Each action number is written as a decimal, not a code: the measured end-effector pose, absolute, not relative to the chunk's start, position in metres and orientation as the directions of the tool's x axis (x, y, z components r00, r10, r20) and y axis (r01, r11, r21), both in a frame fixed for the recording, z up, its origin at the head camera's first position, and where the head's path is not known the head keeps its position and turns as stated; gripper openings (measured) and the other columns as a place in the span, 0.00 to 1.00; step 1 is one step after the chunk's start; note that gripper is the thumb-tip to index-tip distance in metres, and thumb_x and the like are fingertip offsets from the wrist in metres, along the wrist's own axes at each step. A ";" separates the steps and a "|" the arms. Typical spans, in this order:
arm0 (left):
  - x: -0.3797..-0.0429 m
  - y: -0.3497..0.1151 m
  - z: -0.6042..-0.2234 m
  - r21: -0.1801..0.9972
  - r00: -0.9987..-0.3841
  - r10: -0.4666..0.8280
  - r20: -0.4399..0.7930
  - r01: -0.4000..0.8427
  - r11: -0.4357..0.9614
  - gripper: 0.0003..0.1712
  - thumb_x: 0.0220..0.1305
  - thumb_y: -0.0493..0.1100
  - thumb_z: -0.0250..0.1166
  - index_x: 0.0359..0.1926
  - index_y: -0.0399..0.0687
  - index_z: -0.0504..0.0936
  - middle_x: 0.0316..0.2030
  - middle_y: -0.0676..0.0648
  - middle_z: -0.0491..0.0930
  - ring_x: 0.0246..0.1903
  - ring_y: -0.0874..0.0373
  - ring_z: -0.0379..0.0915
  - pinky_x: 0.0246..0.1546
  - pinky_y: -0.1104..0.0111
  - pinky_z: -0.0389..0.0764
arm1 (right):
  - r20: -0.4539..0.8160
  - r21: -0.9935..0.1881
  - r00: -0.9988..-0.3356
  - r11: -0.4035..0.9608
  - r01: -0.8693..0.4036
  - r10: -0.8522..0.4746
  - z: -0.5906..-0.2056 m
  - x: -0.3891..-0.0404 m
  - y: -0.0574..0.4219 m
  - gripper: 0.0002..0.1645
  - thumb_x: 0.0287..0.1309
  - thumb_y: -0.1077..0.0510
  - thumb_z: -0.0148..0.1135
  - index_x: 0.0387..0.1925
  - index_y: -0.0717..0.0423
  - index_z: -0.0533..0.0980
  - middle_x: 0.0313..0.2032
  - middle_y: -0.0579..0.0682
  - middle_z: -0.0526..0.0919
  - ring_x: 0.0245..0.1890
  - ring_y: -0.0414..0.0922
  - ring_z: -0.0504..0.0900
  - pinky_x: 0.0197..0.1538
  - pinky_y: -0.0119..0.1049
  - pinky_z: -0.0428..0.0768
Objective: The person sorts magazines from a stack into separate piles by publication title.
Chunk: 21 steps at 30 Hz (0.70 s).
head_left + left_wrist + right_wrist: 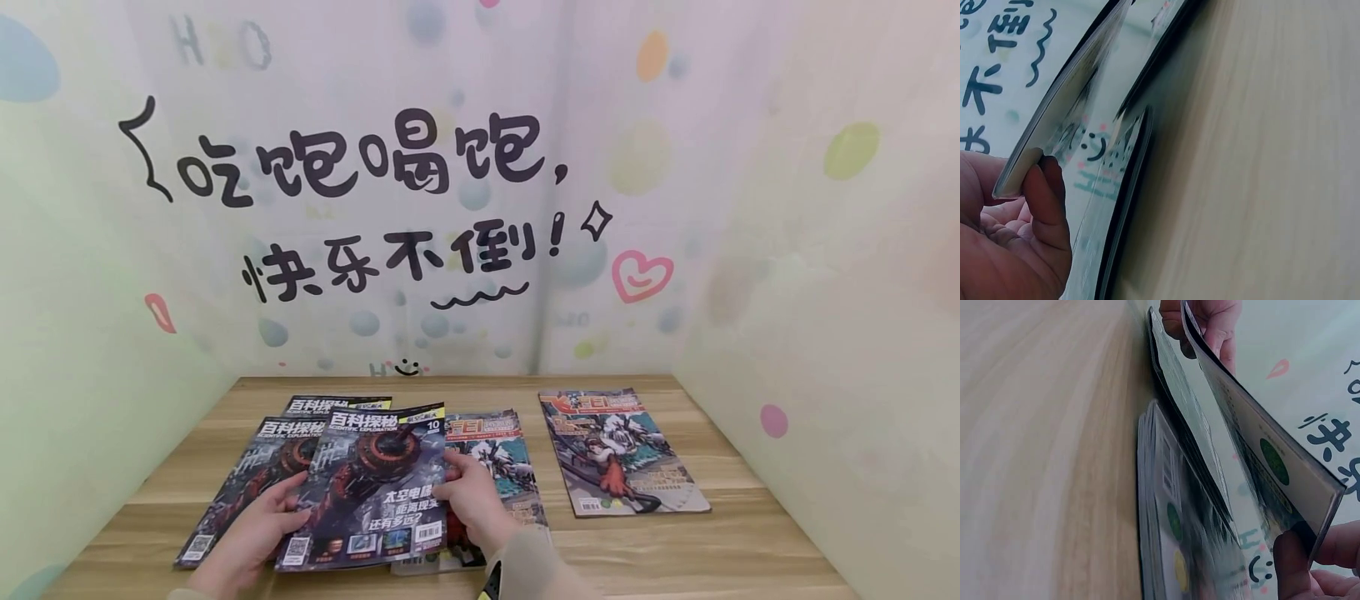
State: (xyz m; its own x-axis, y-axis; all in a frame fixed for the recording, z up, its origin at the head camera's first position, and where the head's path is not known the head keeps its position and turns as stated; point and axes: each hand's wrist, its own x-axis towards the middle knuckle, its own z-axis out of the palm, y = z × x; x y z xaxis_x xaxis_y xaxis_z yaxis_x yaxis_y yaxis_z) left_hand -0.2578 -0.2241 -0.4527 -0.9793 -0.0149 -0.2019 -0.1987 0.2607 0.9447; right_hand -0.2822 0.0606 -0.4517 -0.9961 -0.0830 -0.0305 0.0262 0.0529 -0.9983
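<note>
Between both hands a dark "Scientific Exploration" magazine [360, 492] is held up, cover facing the head camera. The left hand [251, 533] pinches its left edge between thumb and fingers; in the left wrist view that hand [1016, 231] grips the tilted edge. The right hand [476, 504] pinches the opposite edge, and the right wrist view shows its underside [1254, 431] lifted off the ones below. Beneath and left lies another magazine of that kind [240, 475], with a third [300, 406] showing behind. A red-titled comic-style magazine [513, 479] lies partly hidden behind the right hand.
Apart at the right, another red-titled magazine [622, 454] lies flat on the wooden table [660, 558]. Patterned walls [810, 275] enclose the table's back and sides, with black lettering on the back one.
</note>
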 end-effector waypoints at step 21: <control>-0.257 -0.280 -0.450 0.946 -0.959 0.025 -0.281 -0.273 0.173 0.43 0.66 0.31 0.57 0.73 0.33 0.42 0.51 0.36 0.66 0.43 0.53 0.71 0.40 0.65 0.77 | -0.054 -0.998 -0.991 0.044 0.049 -0.120 -0.442 -0.279 0.013 0.35 0.49 0.74 0.63 0.62 0.67 0.68 0.39 0.53 0.73 0.38 0.45 0.71 0.36 0.36 0.77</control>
